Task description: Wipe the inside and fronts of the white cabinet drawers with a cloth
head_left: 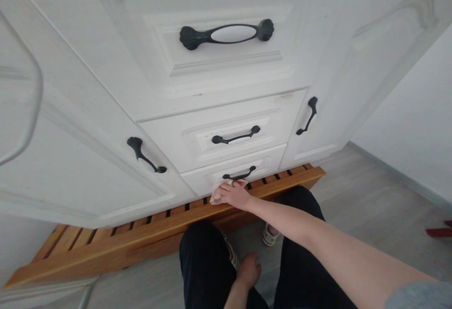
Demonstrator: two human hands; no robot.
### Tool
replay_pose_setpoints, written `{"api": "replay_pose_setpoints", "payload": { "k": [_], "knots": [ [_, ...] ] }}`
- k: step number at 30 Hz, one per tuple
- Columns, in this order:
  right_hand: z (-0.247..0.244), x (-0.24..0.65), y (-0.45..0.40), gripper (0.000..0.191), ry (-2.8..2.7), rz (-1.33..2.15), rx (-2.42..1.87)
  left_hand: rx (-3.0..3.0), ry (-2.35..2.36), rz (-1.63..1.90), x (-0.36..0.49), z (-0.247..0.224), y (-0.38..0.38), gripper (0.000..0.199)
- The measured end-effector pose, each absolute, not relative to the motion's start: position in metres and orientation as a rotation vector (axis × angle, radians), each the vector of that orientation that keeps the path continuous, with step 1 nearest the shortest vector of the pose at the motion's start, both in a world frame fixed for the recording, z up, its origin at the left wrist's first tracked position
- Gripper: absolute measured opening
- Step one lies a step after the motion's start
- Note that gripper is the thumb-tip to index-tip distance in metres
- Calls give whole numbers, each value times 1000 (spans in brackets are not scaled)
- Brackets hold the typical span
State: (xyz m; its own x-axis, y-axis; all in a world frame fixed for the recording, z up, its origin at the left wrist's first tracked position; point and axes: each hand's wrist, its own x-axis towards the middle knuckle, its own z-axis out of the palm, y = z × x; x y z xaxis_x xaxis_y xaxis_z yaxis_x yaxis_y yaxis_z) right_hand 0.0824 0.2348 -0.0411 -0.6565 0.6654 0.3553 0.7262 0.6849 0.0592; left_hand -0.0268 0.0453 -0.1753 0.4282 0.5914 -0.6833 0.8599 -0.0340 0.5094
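Note:
My right hand [235, 195] presses a pale cloth [216, 197] with red patches against the lowest white drawer [205, 180], just below its dark handle [240, 174]. The fingers lie over the cloth, close to the slatted wooden ledge [187, 209]. Lower down, my left hand [249, 270] hangs between my knees, near a shoe, touching neither the cabinet nor the cloth. Its fingers are curled, and whether anything is in them does not show clearly. Above the cloth is the middle drawer [197, 142] with its own dark handle.
A larger white front [148, 87] with a black-and-white handle [233, 34] rises above the drawers. Doors with dark handles [145, 156] [308, 116] flank them. A grey floor [356, 196] and a white wall [413, 125] lie to the right, with a red object [439, 232] at the edge.

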Motion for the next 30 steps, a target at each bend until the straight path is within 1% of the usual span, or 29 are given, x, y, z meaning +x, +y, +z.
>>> {"api": "replay_pose_setpoints", "payload": {
  "k": [3,7,8,10,11,12,15,17,19,20,24,27,30],
  "knots": [
    [-41,158,222,23,-2572,-283,-1247,1721,1249,-351,-25,-178,45,42],
    [-22,246,198,22,-2381,-315,-1593,1730,1217,-384,-22,-178,44,42],
    [-16,263,189,25,-2302,-346,-1687,1735,1217,-392,-21,-177,44,43],
    [-3,293,166,36,-2099,-371,-1839,1750,1242,-402,-18,-173,46,46],
    [3,305,152,42,-1977,-345,-1881,1764,1267,-397,-16,-171,48,50],
    [7,315,138,46,-1815,-248,-1894,1782,1298,-383,-14,-167,51,54],
    [10,335,93,38,-1218,254,-1754,1880,1395,-283,-3,-152,60,68],
    [7,338,68,46,-783,597,-1649,1965,1421,-143,5,-138,65,71],
    [8,329,50,57,-457,814,-1525,2024,1412,11,11,-119,68,66],
    [12,321,43,59,-361,883,-1462,2036,1408,78,14,-108,69,62],
    [45,279,38,50,-298,1154,-1224,1990,1483,325,27,-64,69,50],
    [72,254,43,50,-354,1369,-1030,1867,1443,609,36,-39,68,41],
    [89,241,39,51,-462,1435,-903,1638,1320,938,37,-17,61,33]
  ]
}}
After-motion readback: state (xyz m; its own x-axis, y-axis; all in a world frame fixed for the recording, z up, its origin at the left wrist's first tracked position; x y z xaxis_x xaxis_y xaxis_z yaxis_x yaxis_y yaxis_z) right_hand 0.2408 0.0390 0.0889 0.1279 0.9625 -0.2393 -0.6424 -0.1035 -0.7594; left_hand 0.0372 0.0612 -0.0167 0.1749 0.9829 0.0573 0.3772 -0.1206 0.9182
